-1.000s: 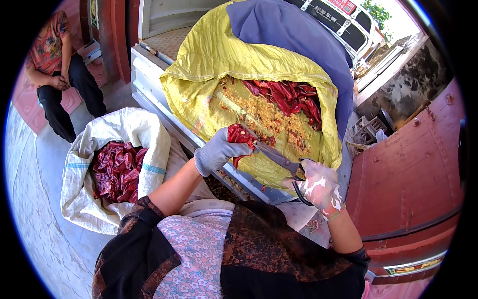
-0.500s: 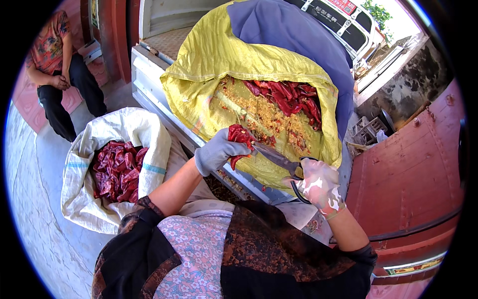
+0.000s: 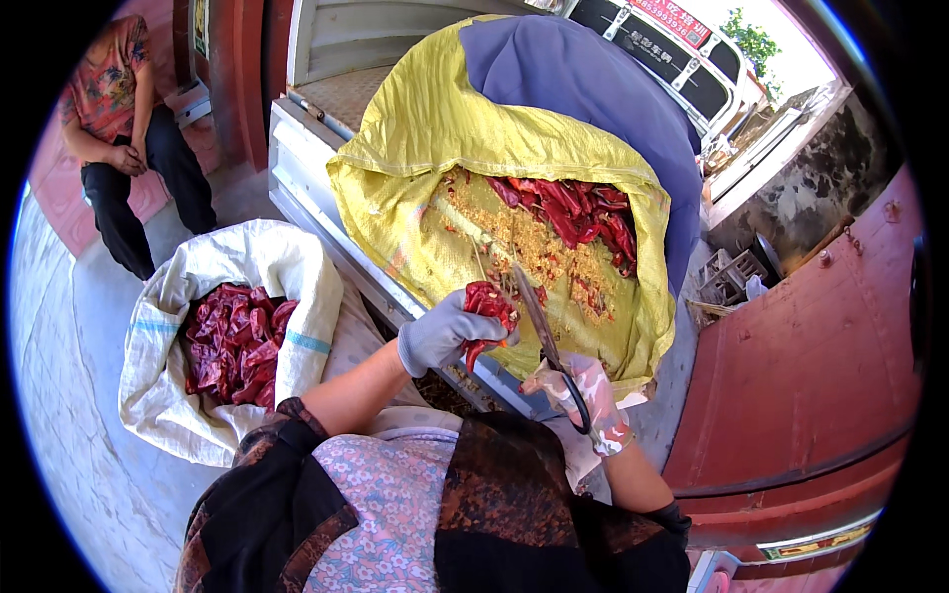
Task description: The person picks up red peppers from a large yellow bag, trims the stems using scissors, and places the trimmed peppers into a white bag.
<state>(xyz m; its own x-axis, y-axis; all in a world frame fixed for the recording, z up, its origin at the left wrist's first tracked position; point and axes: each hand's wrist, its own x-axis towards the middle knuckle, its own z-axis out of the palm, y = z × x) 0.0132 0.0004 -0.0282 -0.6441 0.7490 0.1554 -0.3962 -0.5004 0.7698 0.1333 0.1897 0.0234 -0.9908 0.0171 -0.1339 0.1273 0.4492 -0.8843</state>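
My left hand [image 3: 440,333], in a grey glove, is closed around dried red chili peppers [image 3: 488,302] above the near edge of a yellow woven sack. My right hand [image 3: 583,390], in a pale patterned glove, grips a pair of scissors [image 3: 542,326] by the dark handles; the blades point up and away, just right of the peppers. Beyond both hands the opened yellow sack [image 3: 405,109] holds a heap of red chilies [image 3: 573,210] and scattered yellow seeds [image 3: 524,237]. Lower left, a white woven sack [image 3: 163,287] is filled with red chilies [image 3: 232,346].
The yellow sack rests on a truck bed [image 3: 297,148], partly under a blue-grey cloth [image 3: 583,69]. A person [image 3: 124,128] sits at the far left with hands together. A red metal door [image 3: 801,366] stands at the right, near a grey crate [image 3: 732,277].
My right hand has moved left and down, and the scissors have swung from pointing left at the peppers to pointing upward. My left hand, still holding the chilies, has shifted slightly right and down.
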